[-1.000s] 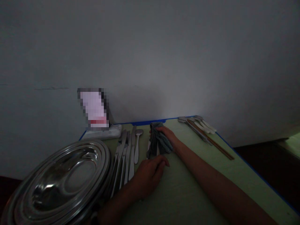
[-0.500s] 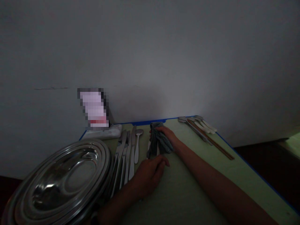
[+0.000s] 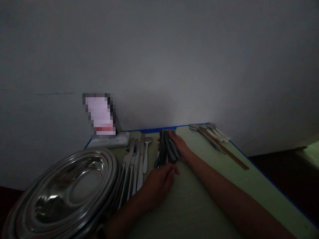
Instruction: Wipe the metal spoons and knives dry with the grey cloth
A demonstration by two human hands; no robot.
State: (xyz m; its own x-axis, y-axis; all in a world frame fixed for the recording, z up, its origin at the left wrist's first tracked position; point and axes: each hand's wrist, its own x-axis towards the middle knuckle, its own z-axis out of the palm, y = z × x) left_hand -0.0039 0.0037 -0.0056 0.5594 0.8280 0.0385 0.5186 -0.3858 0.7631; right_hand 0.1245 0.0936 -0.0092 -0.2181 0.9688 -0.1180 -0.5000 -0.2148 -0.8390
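My right hand (image 3: 179,145) is closed around a dark grey checked cloth (image 3: 166,147), held above the table near its far edge. The cloth wraps a piece of metal cutlery (image 3: 167,159), of which only a thin pale strip shows below the folds; its kind is hidden. Just nearer to me, my left hand (image 3: 160,181) is closed on the lower end of that cutlery. Left of my hands, several table knives (image 3: 136,166) lie side by side, with a spoon (image 3: 146,154) at the right end of the row.
A stack of oval steel plates (image 3: 109,159) fills the table's left side. Behind it, a phone (image 3: 102,116) with a blurred screen leans on a white block (image 3: 112,139). Metal spoons (image 3: 195,127), wooden chopsticks (image 3: 234,159) and white-handled cutlery (image 3: 219,135) lie at the right, near the blue edge.
My right hand has shifted slightly left and turned a little, with the cloth bunched more upright around the cutlery. My left hand has barely moved.
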